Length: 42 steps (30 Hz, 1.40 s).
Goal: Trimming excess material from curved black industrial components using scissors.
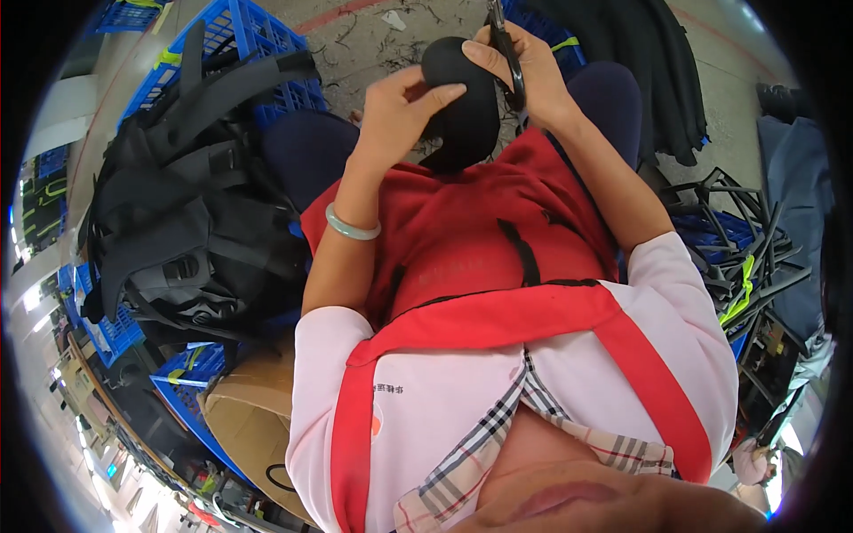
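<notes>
A black, soft-looking fabric piece with a rounded end is held up over my lap. My left hand grips its left edge between thumb and fingers. In my right hand is a pair of dark-handled scissors, pointing away from me. The right thumb also presses on the upper right of the black piece. Part of the scissors is hidden by my fingers, so I cannot tell whether the blades are apart. A red apron covers my lap beneath the piece.
Left of me, a heap of black straps and padded fabric spills over a blue crate. A cardboard box stands nearby. At right are dark cloth and a tangle of black strips. Dark scraps litter the floor.
</notes>
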Each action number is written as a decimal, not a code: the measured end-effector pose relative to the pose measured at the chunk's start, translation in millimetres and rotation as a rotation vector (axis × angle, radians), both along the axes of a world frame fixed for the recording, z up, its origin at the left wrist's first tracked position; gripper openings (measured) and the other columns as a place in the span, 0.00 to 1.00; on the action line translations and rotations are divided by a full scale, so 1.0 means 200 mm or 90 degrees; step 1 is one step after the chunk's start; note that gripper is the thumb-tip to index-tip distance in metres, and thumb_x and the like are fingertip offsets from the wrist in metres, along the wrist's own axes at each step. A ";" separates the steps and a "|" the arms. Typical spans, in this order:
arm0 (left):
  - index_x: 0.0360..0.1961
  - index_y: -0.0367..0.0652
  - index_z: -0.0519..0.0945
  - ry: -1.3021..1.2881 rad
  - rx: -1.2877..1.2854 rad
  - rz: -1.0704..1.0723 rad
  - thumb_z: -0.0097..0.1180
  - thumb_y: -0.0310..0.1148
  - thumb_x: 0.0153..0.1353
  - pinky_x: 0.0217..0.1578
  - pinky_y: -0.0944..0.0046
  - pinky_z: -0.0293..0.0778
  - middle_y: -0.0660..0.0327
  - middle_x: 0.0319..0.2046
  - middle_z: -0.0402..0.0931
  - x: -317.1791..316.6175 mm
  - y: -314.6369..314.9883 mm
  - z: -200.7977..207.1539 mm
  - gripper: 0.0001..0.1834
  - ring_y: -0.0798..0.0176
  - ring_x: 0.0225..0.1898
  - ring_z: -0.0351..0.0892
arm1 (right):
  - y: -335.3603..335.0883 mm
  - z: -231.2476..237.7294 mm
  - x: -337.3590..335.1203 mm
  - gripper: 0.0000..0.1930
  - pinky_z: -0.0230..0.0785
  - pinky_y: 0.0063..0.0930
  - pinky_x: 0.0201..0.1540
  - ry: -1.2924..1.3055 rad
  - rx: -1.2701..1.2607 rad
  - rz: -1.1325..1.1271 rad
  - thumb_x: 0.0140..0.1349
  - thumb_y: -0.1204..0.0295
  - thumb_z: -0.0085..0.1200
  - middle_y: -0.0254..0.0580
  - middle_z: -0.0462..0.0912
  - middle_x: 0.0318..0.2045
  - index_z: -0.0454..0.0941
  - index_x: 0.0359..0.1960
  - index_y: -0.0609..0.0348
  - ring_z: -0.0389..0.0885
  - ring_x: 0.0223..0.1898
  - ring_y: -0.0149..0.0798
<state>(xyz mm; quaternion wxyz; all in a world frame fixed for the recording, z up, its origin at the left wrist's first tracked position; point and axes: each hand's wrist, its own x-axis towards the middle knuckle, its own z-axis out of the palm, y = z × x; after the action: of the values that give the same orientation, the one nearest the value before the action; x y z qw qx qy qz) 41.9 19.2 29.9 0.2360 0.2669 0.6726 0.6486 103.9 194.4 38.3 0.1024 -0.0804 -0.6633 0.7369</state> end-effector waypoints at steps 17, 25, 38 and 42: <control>0.56 0.37 0.67 -0.183 0.070 0.404 0.66 0.31 0.51 0.57 0.62 0.60 0.54 0.55 0.67 -0.17 -0.04 -0.33 0.32 0.59 0.58 0.63 | 0.22 0.21 0.03 0.10 0.58 0.08 0.30 0.277 0.051 -0.320 0.56 0.74 0.61 0.21 0.67 0.25 0.75 0.39 0.56 0.66 0.26 0.14; 0.55 0.42 0.69 -0.541 0.502 0.038 0.54 0.31 0.62 0.62 0.54 0.55 0.57 0.54 0.69 -0.27 -0.01 -0.17 0.20 0.57 0.60 0.62 | 0.12 0.00 0.14 0.11 0.47 0.12 0.12 0.079 -0.181 -0.244 0.54 0.68 0.64 0.32 0.77 0.21 0.71 0.30 0.52 0.64 0.14 0.16; 0.43 0.42 0.77 -0.413 0.552 0.125 0.51 0.19 0.59 0.57 0.57 0.67 0.59 0.43 0.77 -0.34 -0.15 -0.15 0.11 0.61 0.49 0.75 | 0.03 -0.07 0.15 0.11 0.73 0.19 0.39 0.043 -0.095 -0.119 0.54 0.78 0.62 0.33 0.79 0.33 0.74 0.38 0.59 0.78 0.35 0.25; 0.43 0.42 0.77 -0.414 0.513 0.111 0.53 0.20 0.59 0.57 0.58 0.68 0.59 0.42 0.78 -0.29 -0.11 -0.14 0.11 0.62 0.48 0.75 | 0.00 -0.10 0.12 0.10 0.76 0.23 0.38 0.036 -0.105 -0.117 0.55 0.78 0.61 0.36 0.79 0.33 0.74 0.38 0.61 0.79 0.34 0.27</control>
<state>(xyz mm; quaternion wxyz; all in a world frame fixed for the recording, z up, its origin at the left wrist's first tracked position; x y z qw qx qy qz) -17.1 -1.9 2.6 0.2565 0.0640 0.2814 0.9225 127.9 195.0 18.6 0.1813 -0.1278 -0.5873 0.7784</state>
